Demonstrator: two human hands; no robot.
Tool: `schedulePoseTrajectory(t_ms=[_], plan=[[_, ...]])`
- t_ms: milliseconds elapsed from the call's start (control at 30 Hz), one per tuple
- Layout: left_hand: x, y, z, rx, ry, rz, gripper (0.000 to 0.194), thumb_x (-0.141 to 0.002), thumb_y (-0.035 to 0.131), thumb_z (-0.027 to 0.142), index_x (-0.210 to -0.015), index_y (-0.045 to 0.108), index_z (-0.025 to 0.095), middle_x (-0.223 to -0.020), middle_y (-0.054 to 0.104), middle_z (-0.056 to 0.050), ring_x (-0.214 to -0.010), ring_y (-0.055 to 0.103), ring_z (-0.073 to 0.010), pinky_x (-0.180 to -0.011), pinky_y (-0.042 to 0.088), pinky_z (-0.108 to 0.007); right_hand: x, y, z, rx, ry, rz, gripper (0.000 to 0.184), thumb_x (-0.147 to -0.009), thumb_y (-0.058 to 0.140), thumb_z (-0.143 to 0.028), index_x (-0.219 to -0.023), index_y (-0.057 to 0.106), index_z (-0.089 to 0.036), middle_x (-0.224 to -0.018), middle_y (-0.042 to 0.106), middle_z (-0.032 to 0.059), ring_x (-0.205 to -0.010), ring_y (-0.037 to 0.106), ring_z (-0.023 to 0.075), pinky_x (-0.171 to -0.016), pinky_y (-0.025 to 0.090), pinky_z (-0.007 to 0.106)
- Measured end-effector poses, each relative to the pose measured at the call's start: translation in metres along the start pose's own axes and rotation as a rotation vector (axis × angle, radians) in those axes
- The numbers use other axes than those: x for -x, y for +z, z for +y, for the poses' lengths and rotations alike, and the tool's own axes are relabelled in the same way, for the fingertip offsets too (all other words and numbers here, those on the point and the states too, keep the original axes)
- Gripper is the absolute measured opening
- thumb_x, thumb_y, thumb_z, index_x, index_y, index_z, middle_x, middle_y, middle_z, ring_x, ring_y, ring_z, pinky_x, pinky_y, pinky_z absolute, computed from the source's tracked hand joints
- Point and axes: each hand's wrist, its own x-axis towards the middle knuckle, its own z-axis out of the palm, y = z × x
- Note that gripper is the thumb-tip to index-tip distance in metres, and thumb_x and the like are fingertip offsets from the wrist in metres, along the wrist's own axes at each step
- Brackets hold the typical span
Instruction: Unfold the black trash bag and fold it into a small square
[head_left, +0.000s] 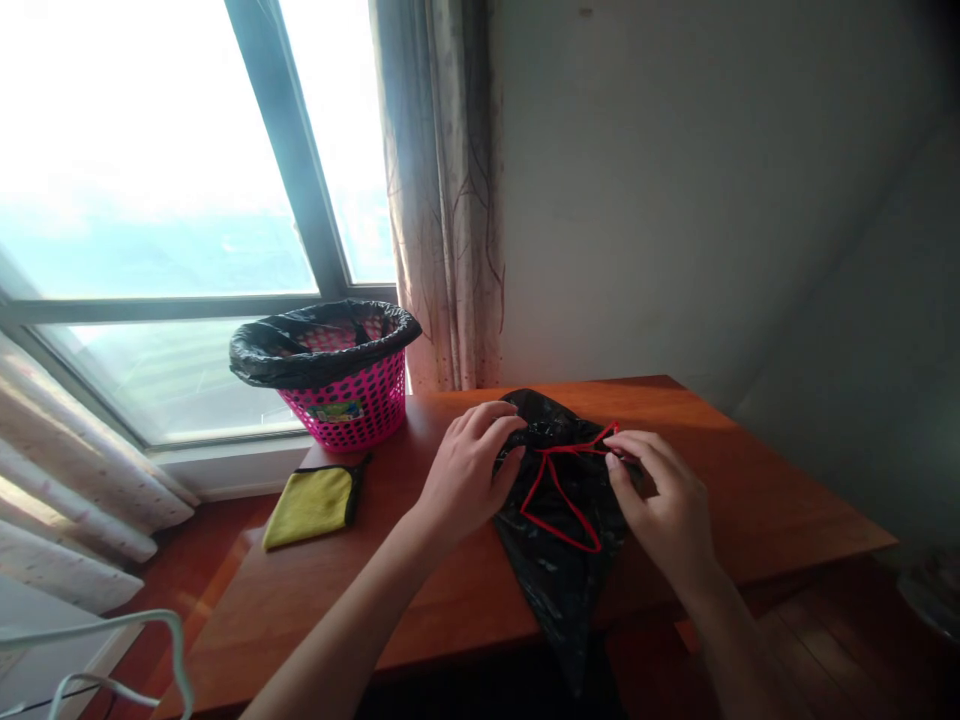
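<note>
A black plastic drawstring garbage bag (562,585) lies on the wooden table (442,600), its lower corner hanging over the front edge. Across its gathered mouth runs a red drawstring (559,450), with a long loop of it lying on the bag. My left hand (474,462) is closed on the left side of the bag's mouth, with the thumb and fingers partly bent round the plastic. On the other side, my right hand (670,498) pinches the end of the red drawstring between thumb and fingers. The plastic under my fingertips is partly hidden.
A pink perforated basket (382,400) lined with a black bag stands at the table's back left, near the window. In front of it lies a folded yellow cloth (309,505) with dark edging. A curtain (450,220) hangs behind, and a pale metal frame (176,650) is at lower left.
</note>
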Motion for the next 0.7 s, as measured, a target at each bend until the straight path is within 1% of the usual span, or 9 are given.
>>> schedulePoseTrajectory(t_ms=[67, 133, 233, 300, 367, 433, 500, 600, 700], plan=[[-0.002, 0.006, 0.009, -0.055, 0.023, -0.046, 0.019, -0.092, 0.056, 0.024, -0.110, 0.061, 0.024, -0.129, 0.058, -0.007, -0.120, 0.053, -0.0254, -0.102, 0.043, -0.043, -0.005, 0.007, 0.001, 0.051, -0.025, -0.053, 0.015, -0.092, 0.056, -0.025, -0.103, 0.065, -0.021, -0.105, 0.068, 0.0064, -0.102, 0.063, 0.0228, -0.094, 0.048, 0.036], [-0.003, 0.014, 0.013, -0.127, 0.041, -0.097, 0.018, -0.090, 0.059, 0.026, -0.108, 0.063, 0.024, -0.130, 0.058, -0.006, -0.120, 0.053, -0.0264, -0.100, 0.043, -0.044, -0.006, 0.016, 0.004, 0.117, -0.046, -0.141, 0.020, -0.090, 0.059, -0.028, -0.107, 0.065, -0.020, -0.106, 0.068, 0.0073, -0.102, 0.063, 0.0246, -0.093, 0.049, 0.038], [-0.001, 0.024, 0.009, -0.248, 0.047, -0.141, 0.016, -0.092, 0.057, 0.024, -0.106, 0.064, 0.023, -0.123, 0.061, -0.007, -0.115, 0.055, -0.0267, -0.097, 0.043, -0.045, -0.002, 0.028, 0.006, 0.207, -0.031, -0.259, 0.020, -0.089, 0.060, -0.026, -0.108, 0.066, -0.021, -0.098, 0.069, 0.0058, -0.093, 0.064, 0.0239, -0.084, 0.050, 0.036], [0.003, 0.028, 0.004, -0.307, 0.042, -0.161, 0.014, -0.093, 0.055, 0.022, -0.103, 0.064, 0.022, -0.116, 0.064, -0.007, -0.110, 0.057, -0.0263, -0.095, 0.044, -0.046, 0.002, 0.033, 0.006, 0.238, 0.008, -0.296, 0.018, -0.088, 0.058, -0.021, -0.104, 0.067, -0.023, -0.091, 0.069, 0.0032, -0.084, 0.065, 0.0214, -0.077, 0.050, 0.033], [0.008, 0.029, -0.002, -0.326, 0.041, -0.176, 0.013, -0.093, 0.055, 0.020, -0.101, 0.064, 0.022, -0.112, 0.065, -0.006, -0.107, 0.058, -0.0254, -0.094, 0.044, -0.045, 0.007, 0.034, 0.005, 0.253, 0.043, -0.295, 0.020, -0.086, 0.057, -0.019, -0.101, 0.068, -0.025, -0.087, 0.069, 0.0009, -0.078, 0.065, 0.0193, -0.072, 0.049, 0.031], [0.014, 0.028, -0.006, -0.308, 0.041, -0.182, 0.013, -0.093, 0.055, 0.019, -0.102, 0.064, 0.022, -0.110, 0.066, -0.005, -0.105, 0.059, -0.0242, -0.093, 0.043, -0.044, 0.010, 0.033, 0.005, 0.258, 0.064, -0.261, 0.021, -0.085, 0.057, -0.018, -0.100, 0.069, -0.026, -0.085, 0.069, -0.0002, -0.076, 0.065, 0.0180, -0.068, 0.048, 0.029], [0.020, 0.025, -0.010, -0.267, 0.034, -0.172, 0.015, -0.093, 0.054, 0.018, -0.104, 0.064, 0.023, -0.111, 0.067, -0.004, -0.104, 0.059, -0.0231, -0.094, 0.043, -0.043, 0.013, 0.031, 0.006, 0.247, 0.075, -0.211, 0.024, -0.083, 0.056, -0.017, -0.101, 0.069, -0.025, -0.085, 0.069, -0.0006, -0.077, 0.066, 0.0171, -0.068, 0.048, 0.028], [0.027, 0.020, -0.017, -0.179, 0.019, -0.136, 0.019, -0.093, 0.053, 0.014, -0.103, 0.065, 0.025, -0.117, 0.067, -0.003, -0.109, 0.058, -0.0226, -0.096, 0.042, -0.042, 0.017, 0.027, 0.008, 0.211, 0.090, -0.150, 0.025, -0.083, 0.054, -0.016, -0.101, 0.069, -0.024, -0.091, 0.071, -0.0002, -0.080, 0.067, 0.0166, -0.072, 0.049, 0.027], [0.032, 0.015, -0.024, -0.096, -0.003, -0.097, 0.026, -0.090, 0.050, 0.008, -0.096, 0.068, 0.026, -0.120, 0.066, -0.003, -0.112, 0.057, -0.0226, -0.097, 0.043, -0.041, 0.019, 0.023, 0.010, 0.149, 0.095, -0.140, 0.024, -0.085, 0.053, -0.018, -0.103, 0.069, -0.024, -0.093, 0.071, 0.0008, -0.079, 0.067, 0.0168, -0.072, 0.051, 0.028]])
